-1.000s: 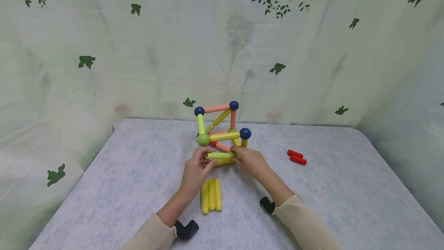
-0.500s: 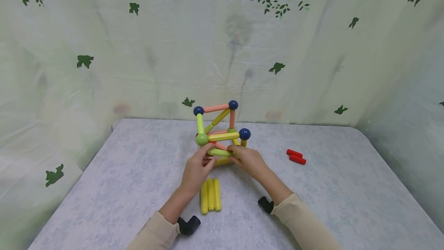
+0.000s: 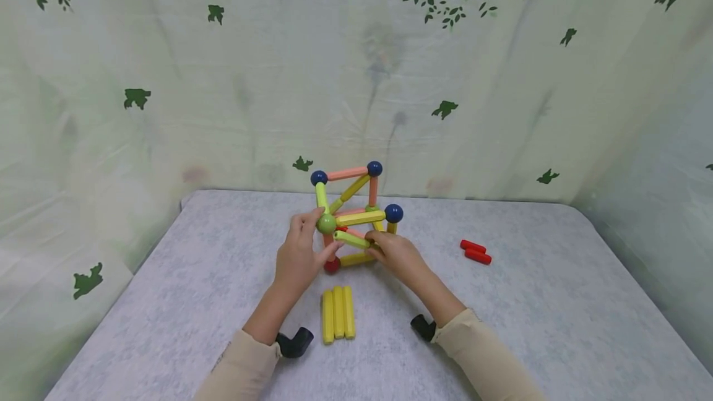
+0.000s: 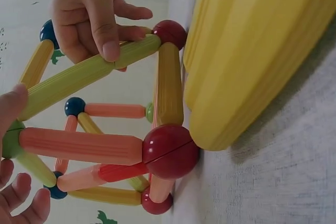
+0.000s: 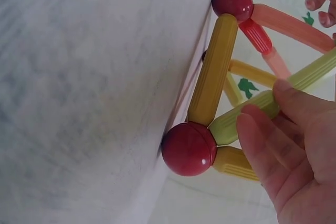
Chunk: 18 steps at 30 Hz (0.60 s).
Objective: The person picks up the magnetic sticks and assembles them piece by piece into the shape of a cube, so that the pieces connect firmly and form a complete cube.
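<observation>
A frame of magnetic rods and balls stands on the table. My right hand [image 3: 402, 258] pinches a light green stick [image 3: 350, 239], made of two rods end to end. In the right wrist view its lower end meets a red ball [image 5: 189, 149]; its other end slants up toward the green ball [image 3: 326, 223]. My left hand [image 3: 296, 258] holds that green ball between thumb and fingers, the thumb by the stick's upper end. Below the green ball, a pink rod [image 4: 81, 145] runs to another red ball [image 4: 170, 151]. Blue balls [image 3: 393, 213] mark other corners.
Several yellow rods [image 3: 338, 313] lie side by side in front of the frame. Two short red rods [image 3: 476, 257] rest on the table to the right. A leaf-printed cloth [image 3: 356, 79] hangs behind the table.
My left hand has let go of the light green stick and moved up and left to the green ball. The stick's left end has risen toward that ball, with my right hand still pinching it.
</observation>
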Each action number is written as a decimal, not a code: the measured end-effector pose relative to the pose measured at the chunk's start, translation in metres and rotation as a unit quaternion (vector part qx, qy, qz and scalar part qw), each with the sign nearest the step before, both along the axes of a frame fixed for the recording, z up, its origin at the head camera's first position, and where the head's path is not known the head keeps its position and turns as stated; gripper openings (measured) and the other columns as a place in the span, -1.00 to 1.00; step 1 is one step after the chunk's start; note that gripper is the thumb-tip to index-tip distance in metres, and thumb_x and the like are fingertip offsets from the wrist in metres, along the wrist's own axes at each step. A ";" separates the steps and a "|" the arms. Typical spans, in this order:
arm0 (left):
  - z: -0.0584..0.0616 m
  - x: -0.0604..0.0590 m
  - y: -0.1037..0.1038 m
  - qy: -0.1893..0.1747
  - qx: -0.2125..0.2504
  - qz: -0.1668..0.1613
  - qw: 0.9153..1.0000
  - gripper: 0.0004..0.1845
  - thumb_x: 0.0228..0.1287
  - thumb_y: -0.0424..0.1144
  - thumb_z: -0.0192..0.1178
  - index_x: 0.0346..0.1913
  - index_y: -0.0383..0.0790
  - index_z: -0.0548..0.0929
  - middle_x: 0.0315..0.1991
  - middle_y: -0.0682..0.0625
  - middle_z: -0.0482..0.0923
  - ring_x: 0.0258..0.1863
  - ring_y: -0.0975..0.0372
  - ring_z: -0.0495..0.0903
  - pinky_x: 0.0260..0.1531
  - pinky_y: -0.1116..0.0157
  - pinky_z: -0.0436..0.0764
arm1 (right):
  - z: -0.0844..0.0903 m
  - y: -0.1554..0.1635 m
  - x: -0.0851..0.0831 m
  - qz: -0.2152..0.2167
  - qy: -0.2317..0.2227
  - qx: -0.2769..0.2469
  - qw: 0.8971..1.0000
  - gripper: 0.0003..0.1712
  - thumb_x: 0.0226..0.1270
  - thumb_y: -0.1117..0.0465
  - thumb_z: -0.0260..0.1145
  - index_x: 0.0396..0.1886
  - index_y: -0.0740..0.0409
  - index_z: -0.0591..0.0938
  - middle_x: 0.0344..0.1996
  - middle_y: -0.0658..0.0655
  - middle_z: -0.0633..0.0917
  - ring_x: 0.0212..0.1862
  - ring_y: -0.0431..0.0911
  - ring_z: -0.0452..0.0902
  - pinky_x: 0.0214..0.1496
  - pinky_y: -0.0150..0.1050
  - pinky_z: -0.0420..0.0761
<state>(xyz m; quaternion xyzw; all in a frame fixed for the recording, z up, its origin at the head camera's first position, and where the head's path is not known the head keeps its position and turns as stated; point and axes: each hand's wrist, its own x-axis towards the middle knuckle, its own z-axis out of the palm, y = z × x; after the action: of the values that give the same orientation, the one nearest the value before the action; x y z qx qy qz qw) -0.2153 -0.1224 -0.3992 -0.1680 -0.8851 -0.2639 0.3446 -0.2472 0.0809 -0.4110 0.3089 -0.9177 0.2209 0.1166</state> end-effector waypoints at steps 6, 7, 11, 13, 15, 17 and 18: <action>0.002 -0.005 0.002 -0.010 0.012 0.006 1.000 -0.42 -0.09 -0.13 0.40 0.03 -0.17 0.42 -0.27 -0.08 0.32 -0.60 0.26 0.29 -0.80 0.42 0.27 | -0.002 -0.003 -0.001 -0.013 0.008 -0.011 1.000 -0.80 0.17 0.21 0.29 -0.20 0.14 0.58 -0.43 -0.03 0.61 -0.47 -0.26 0.44 -0.42 -0.39 0.48; 0.002 -0.005 0.002 -0.011 0.015 0.007 1.000 -0.43 -0.08 -0.14 0.40 0.02 -0.16 0.42 -0.28 -0.08 0.33 -0.60 0.26 0.30 -0.80 0.42 0.27 | -0.002 -0.003 -0.001 -0.016 0.005 -0.012 1.000 -0.80 0.17 0.21 0.29 -0.20 0.14 0.57 -0.43 -0.02 0.62 -0.47 -0.25 0.44 -0.42 -0.38 0.48; 0.001 -0.006 0.002 -0.027 0.031 0.001 0.999 -0.45 -0.05 -0.17 0.38 0.03 -0.14 0.40 -0.29 -0.08 0.35 -0.58 0.24 0.35 -0.78 0.41 0.31 | 0.000 -0.003 0.001 -0.015 -0.002 -0.019 1.000 -0.78 0.18 0.20 0.29 -0.17 0.12 0.56 -0.36 0.00 0.62 -0.44 -0.24 0.48 -0.41 -0.39 0.49; 0.001 -0.005 0.001 -0.042 0.047 -0.008 0.998 -0.45 -0.02 -0.17 0.36 0.05 -0.13 0.39 -0.27 -0.08 0.36 -0.57 0.24 0.37 -0.76 0.41 0.35 | 0.001 0.000 0.004 -0.005 0.025 -0.037 0.999 -0.77 0.16 0.20 0.31 -0.18 0.13 0.55 -0.34 0.02 0.62 -0.44 -0.23 0.48 -0.43 -0.41 0.49; 0.000 -0.004 0.001 -0.060 0.069 -0.024 0.996 -0.46 0.03 -0.19 0.33 0.09 -0.13 0.37 -0.25 -0.07 0.39 -0.55 0.24 0.40 -0.71 0.41 0.41 | 0.002 0.006 0.006 0.001 0.087 -0.070 0.994 -0.77 0.11 0.22 0.34 -0.23 0.16 0.55 -0.39 0.03 0.60 -0.48 -0.23 0.46 -0.48 -0.41 0.48; -0.001 -0.003 0.001 -0.075 0.095 -0.046 0.992 -0.47 0.09 -0.22 0.28 0.12 -0.14 0.35 -0.22 -0.07 0.41 -0.54 0.25 0.44 -0.64 0.41 0.47 | 0.003 0.012 0.008 -0.005 0.164 -0.116 0.980 -0.75 0.05 0.25 0.38 -0.28 0.19 0.53 -0.44 0.04 0.55 -0.50 -0.19 0.42 -0.51 -0.40 0.47; 0.000 -0.003 0.002 -0.084 0.109 -0.057 0.989 -0.49 0.12 -0.22 0.26 0.13 -0.15 0.35 -0.21 -0.06 0.42 -0.53 0.26 0.46 -0.62 0.41 0.49 | 0.004 0.015 0.008 -0.015 0.204 -0.135 0.969 -0.71 0.02 0.27 0.40 -0.28 0.21 0.51 -0.43 0.07 0.52 -0.47 -0.16 0.41 -0.48 -0.36 0.48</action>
<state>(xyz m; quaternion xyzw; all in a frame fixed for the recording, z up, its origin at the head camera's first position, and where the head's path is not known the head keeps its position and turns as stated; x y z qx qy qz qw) -0.2183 -0.1208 -0.3994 -0.1568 -0.8656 -0.3916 0.2698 -0.2395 0.0957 -0.4071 0.3149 -0.8407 0.2734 0.3454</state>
